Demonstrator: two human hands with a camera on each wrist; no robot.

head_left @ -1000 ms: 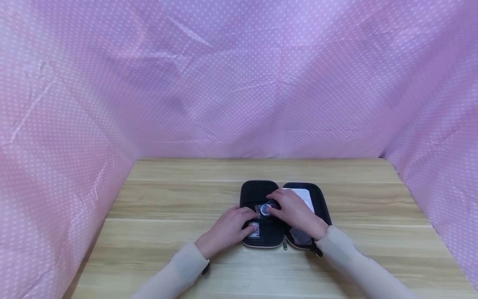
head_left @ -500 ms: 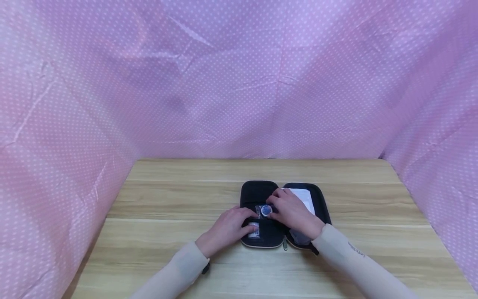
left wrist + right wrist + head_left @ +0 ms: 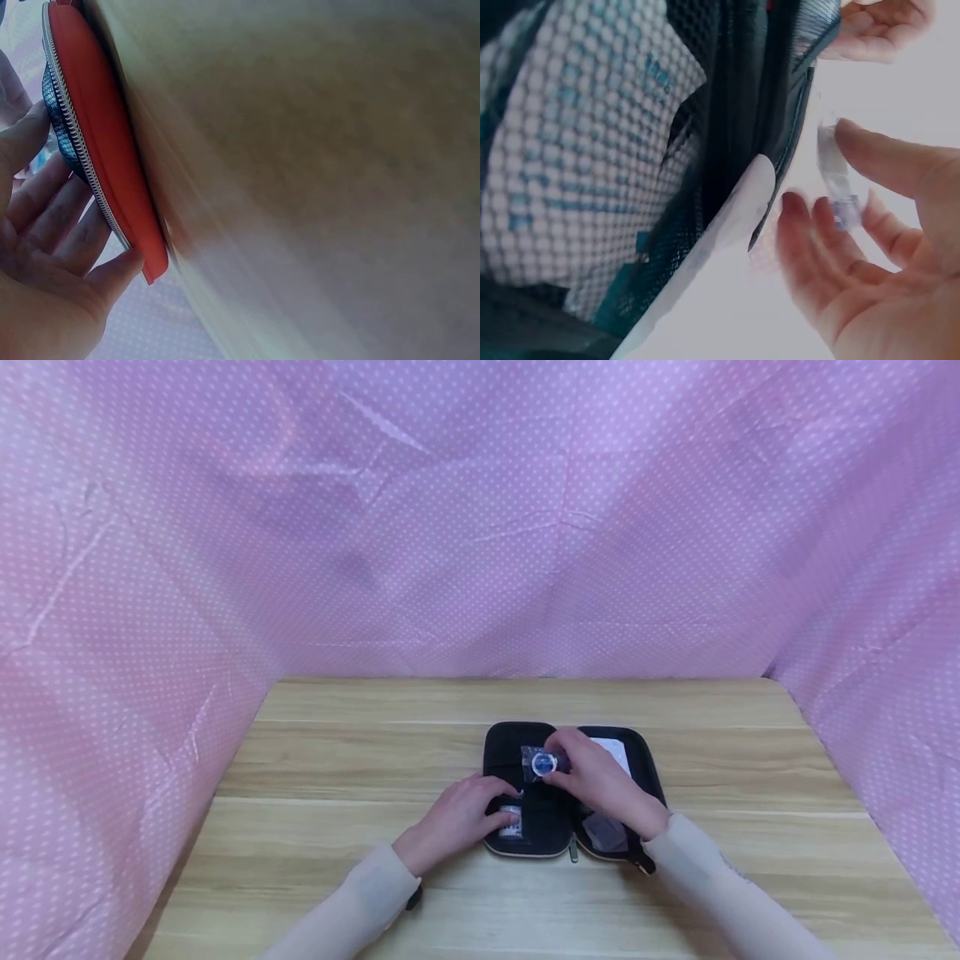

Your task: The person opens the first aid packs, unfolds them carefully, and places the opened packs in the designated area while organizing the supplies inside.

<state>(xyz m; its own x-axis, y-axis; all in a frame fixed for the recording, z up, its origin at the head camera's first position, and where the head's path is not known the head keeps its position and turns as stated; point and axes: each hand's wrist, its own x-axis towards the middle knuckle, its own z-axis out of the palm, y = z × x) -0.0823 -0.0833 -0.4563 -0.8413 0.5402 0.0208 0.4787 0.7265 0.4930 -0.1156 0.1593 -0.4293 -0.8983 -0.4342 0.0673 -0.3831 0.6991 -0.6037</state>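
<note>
An unfolded black zippered case lies on the table, its outer side red in the left wrist view. My left hand holds the left half at its edge, thumb and fingertips on the inner pocket beside a small white packet. My right hand pinches a small clear plastic packet above the left half. A round white item with a blue centre shows in that packet; its exact kind cannot be told. In the right wrist view, the thumb and fingers surround the packet.
A printed white paper sits behind mesh in the case's right half, with a greyish packet lower down. A zipper pull hangs at the front between the halves. Pink dotted cloth walls the wooden table.
My right hand has taken the clear packet up out of the left half's pocket and moved it a little away from me. My left hand has stayed in place.
</note>
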